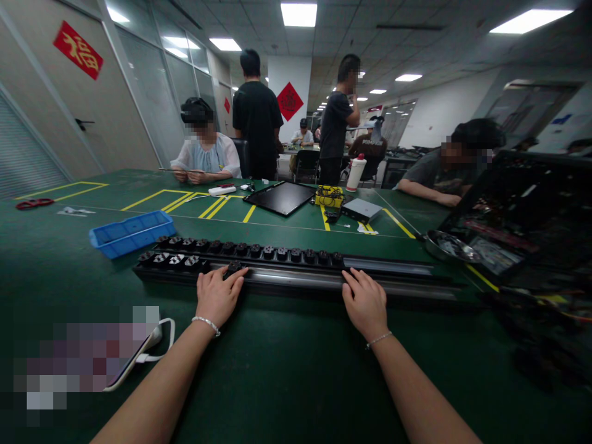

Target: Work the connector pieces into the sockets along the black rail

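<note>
A long black track socket rail (pixel 296 279) lies across the table in front of me, with a bare metallic strip along much of its front. Several round black socket modules sit on it in two rows. My left hand (pixel 217 297) is at the front row, with thumb and fingers on either side of one socket module (pixel 235 267). To the right, my right hand (pixel 365 302) rests on the rail's front edge, fingers stretched out and nothing in them. The back row of modules (pixel 255 250) runs from the left end to just above my right fingertips.
A blue divided tray (pixel 132 233) stands behind the rail's left end. A phone with a white cable (pixel 157 345) lies at front left. Right of the rail are a metal bowl (pixel 451 246) and dark equipment. Farther back are a dark panel (pixel 282 197), a grey box (pixel 361 210) and seated people.
</note>
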Demonstrator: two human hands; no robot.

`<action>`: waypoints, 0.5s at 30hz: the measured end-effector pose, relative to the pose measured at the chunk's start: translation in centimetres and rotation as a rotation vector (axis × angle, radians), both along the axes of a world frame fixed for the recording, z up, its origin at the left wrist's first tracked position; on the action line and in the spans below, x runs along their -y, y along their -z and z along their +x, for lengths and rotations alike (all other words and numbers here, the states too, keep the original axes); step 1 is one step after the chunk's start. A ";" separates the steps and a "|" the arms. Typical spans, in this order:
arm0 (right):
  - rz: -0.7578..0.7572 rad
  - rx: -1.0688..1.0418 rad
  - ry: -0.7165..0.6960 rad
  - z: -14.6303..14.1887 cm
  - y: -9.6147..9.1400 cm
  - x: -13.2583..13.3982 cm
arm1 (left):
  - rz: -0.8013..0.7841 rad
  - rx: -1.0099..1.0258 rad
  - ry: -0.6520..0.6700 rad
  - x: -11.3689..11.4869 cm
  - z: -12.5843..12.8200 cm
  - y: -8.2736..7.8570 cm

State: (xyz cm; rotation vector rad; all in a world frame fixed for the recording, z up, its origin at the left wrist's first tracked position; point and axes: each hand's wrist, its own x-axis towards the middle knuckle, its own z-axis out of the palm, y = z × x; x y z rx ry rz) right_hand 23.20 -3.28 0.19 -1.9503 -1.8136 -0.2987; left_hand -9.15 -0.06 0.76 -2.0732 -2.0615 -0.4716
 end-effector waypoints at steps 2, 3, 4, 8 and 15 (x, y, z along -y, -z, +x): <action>0.006 0.004 -0.004 0.1 0.1 0.0 | -0.003 0.012 0.006 0.0 0.0 -0.1; 0.009 0.006 -0.005 0.1 0.1 0.0 | -0.006 0.018 0.008 0.0 0.0 -0.1; 0.011 0.006 -0.006 0.1 0.1 -0.1 | -0.009 0.022 0.008 0.0 0.0 -0.1; 0.011 0.008 -0.003 0.1 0.1 -0.1 | -0.019 0.012 0.004 -0.1 -0.1 -0.1; 0.039 0.016 -0.010 0.1 0.4 -0.2 | -0.016 -0.006 0.001 0.0 0.0 -0.2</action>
